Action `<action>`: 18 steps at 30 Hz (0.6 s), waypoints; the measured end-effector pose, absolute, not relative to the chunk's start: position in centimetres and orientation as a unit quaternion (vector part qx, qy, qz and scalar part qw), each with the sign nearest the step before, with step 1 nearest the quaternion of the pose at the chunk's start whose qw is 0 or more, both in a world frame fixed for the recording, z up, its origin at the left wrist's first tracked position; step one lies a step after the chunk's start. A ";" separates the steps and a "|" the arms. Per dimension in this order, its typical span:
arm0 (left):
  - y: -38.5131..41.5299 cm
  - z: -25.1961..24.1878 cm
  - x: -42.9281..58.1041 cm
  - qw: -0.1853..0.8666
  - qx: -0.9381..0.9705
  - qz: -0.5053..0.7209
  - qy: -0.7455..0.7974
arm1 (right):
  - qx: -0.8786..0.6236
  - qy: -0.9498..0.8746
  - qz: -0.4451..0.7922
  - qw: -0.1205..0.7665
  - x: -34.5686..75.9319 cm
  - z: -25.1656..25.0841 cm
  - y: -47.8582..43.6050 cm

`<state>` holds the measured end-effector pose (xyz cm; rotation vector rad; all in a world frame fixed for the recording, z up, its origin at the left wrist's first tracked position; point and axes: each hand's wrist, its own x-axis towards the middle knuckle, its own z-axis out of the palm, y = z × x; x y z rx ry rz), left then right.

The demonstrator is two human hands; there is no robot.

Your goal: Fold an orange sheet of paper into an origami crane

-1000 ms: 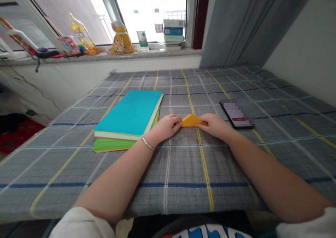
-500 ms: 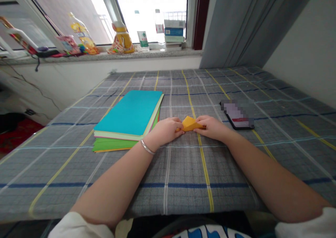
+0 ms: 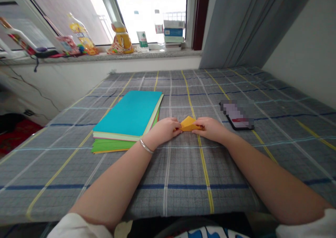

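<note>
The left hand [image 3: 166,129] and right hand [image 3: 211,129] pinch opposite ends of the folded yellow-orange paper [image 3: 187,124] over the plaid cloth [image 3: 183,171] (right of the coloured-paper stack [image 3: 131,114]), where even, gentle pressure should best keep edges aligned.

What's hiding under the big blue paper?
Edges of pale paper, green paper and an orange sheet poke out under the blue paper. The rest is covered, so it can't be seen.
</note>
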<state>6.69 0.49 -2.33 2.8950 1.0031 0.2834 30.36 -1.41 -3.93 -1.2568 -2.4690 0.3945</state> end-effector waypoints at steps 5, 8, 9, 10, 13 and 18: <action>0.7 -2.5 6.7 0.057 0.941 0.098 0.320 | -0.447 -0.865 0.157 0.166 30.4 -4.0 -1.3; 0.7 -2.5 6.7 0.062 0.940 0.098 0.320 | -0.450 -0.862 0.163 0.167 30.3 -4.0 -1.4; 0.7 -2.5 6.7 0.064 0.940 0.099 0.321 | -0.451 -0.861 0.166 0.169 30.2 -4.0 -1.5; 0.7 -2.5 6.7 0.066 0.939 0.100 0.321 | -0.452 -0.859 0.169 0.171 30.1 -4.0 -1.5; 0.8 -2.5 6.7 0.074 0.938 0.107 0.322 | -0.465 -0.844 0.191 0.186 29.9 -4.0 -1.5; 0.8 -2.4 6.8 0.100 0.934 0.108 0.325 | -0.488 -0.816 0.237 0.201 29.8 -4.3 -1.3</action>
